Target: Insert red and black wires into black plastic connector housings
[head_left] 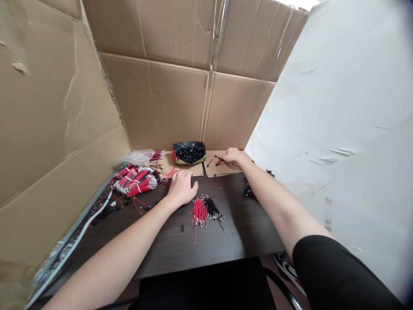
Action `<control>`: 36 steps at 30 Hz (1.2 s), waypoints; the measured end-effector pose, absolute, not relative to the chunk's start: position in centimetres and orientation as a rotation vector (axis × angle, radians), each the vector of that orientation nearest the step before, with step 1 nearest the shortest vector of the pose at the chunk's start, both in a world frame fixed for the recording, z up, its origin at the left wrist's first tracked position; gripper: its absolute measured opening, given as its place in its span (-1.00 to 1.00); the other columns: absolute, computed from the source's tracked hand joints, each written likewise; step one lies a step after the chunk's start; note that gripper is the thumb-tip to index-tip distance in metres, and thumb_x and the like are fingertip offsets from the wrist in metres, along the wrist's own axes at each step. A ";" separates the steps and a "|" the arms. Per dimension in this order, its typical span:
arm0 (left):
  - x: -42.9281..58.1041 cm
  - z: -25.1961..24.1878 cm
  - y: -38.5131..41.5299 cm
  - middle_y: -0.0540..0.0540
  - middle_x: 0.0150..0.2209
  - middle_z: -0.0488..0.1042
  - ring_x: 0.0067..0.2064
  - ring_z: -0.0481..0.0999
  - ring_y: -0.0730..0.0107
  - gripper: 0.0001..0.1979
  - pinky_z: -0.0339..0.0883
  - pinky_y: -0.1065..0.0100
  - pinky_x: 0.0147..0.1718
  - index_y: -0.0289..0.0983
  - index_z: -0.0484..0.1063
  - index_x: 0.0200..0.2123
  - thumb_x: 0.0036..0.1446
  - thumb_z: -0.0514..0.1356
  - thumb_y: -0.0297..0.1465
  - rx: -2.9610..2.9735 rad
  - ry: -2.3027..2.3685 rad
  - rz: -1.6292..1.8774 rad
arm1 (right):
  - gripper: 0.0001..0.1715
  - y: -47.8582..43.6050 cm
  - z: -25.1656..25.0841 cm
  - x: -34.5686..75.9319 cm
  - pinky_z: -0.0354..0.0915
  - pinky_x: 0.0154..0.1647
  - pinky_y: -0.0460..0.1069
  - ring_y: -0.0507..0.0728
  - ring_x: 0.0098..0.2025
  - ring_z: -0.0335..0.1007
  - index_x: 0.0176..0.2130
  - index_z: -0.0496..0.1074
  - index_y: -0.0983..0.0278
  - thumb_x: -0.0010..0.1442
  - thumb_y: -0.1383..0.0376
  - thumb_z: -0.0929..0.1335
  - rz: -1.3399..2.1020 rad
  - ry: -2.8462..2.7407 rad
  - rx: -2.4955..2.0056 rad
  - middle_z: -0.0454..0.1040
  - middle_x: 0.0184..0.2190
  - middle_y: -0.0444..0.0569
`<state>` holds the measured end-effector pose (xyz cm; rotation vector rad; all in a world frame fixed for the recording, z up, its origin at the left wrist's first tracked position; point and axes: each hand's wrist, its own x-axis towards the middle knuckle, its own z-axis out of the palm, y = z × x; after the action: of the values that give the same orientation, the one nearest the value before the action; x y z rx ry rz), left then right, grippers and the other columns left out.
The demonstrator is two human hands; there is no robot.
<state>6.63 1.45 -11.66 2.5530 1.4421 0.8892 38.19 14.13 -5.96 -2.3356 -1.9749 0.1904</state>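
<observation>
My left hand (181,188) rests palm down on the dark table, fingers apart, with the thumb out to the side. Just beyond its fingertips lie loose thin red wires (171,172). Over the cardboard sheet at the back, my right hand (232,156) is closed, fingertips down at a few short red and black wires (220,162). Its grip is partly hidden. Nearer to me, a pile of red wires (199,212) with metal ends lies beside a pile of black wires (214,210).
A box of small black parts (189,153) stands against the cardboard wall. Bundled red wires (138,181) and a clear plastic bag (142,156) are at the left. Dark pieces (248,189) lie beside my right forearm. Cardboard and a white panel (338,129) enclose the table (222,241).
</observation>
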 end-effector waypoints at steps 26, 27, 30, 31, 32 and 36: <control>6.7 -11.1 1.0 -0.34 -0.03 0.61 0.10 0.54 -0.16 -0.79 0.30 -0.10 0.20 -0.29 0.51 -0.08 0.30 0.23 -0.29 2.587 1.471 0.815 | -0.72 14.7 -7.3 36.1 0.45 0.00 0.00 0.22 -0.02 0.64 -0.06 0.72 0.26 0.36 0.20 0.43 0.266 -1.689 -2.168 0.71 -0.09 0.14; 6.8 -11.2 1.0 -0.34 -0.04 0.61 0.10 0.54 -0.16 -0.78 0.30 -0.11 0.21 -0.29 0.51 -0.08 0.30 0.23 -0.29 2.589 1.466 0.811 | -0.70 14.7 -6.8 36.4 0.44 -0.01 -0.03 0.19 -0.04 0.63 -0.04 0.71 0.25 0.40 0.20 0.40 0.262 -1.715 -2.139 0.71 -0.08 0.11; 6.8 -11.3 1.0 -0.35 -0.05 0.61 0.09 0.54 -0.17 -0.78 0.30 -0.12 0.21 -0.30 0.51 -0.09 0.30 0.23 -0.29 2.599 1.451 0.807 | -0.73 14.5 -5.5 37.7 0.40 0.00 -0.08 0.14 -0.02 0.61 -0.04 0.72 0.26 0.40 0.22 0.42 0.242 -1.822 -2.067 0.72 -0.06 0.06; 6.9 -11.4 1.0 -0.35 -0.06 0.61 0.08 0.54 -0.17 -0.79 0.29 -0.12 0.22 -0.30 0.51 -0.10 0.31 0.23 -0.29 2.603 1.448 0.811 | -0.77 14.4 -5.2 38.1 0.40 0.00 -0.08 0.14 -0.03 0.61 -0.08 0.72 0.27 0.38 0.24 0.45 0.241 -1.866 -2.053 0.72 -0.07 0.05; 6.9 -11.4 1.0 -0.35 -0.06 0.61 0.09 0.54 -0.17 -0.79 0.29 -0.13 0.22 -0.30 0.51 -0.10 0.31 0.23 -0.29 2.608 1.445 0.817 | -0.81 14.3 -5.0 38.5 0.39 0.00 -0.08 0.14 -0.04 0.60 -0.12 0.72 0.28 0.35 0.26 0.47 0.241 -1.912 -2.043 0.72 -0.09 0.06; 6.8 -11.5 1.1 -0.34 -0.04 0.61 0.11 0.54 -0.16 -0.78 0.29 -0.11 0.24 -0.31 0.50 -0.09 0.31 0.24 -0.29 2.617 1.447 0.827 | -0.85 14.0 -5.3 39.1 0.39 -0.05 -0.08 0.13 -0.13 0.59 -0.18 0.71 0.28 0.30 0.25 0.51 0.260 -2.077 -2.027 0.72 -0.16 0.05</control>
<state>6.83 1.14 -11.54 2.6171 1.4471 0.8275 39.06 13.99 -5.34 -2.0268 -2.0770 0.2596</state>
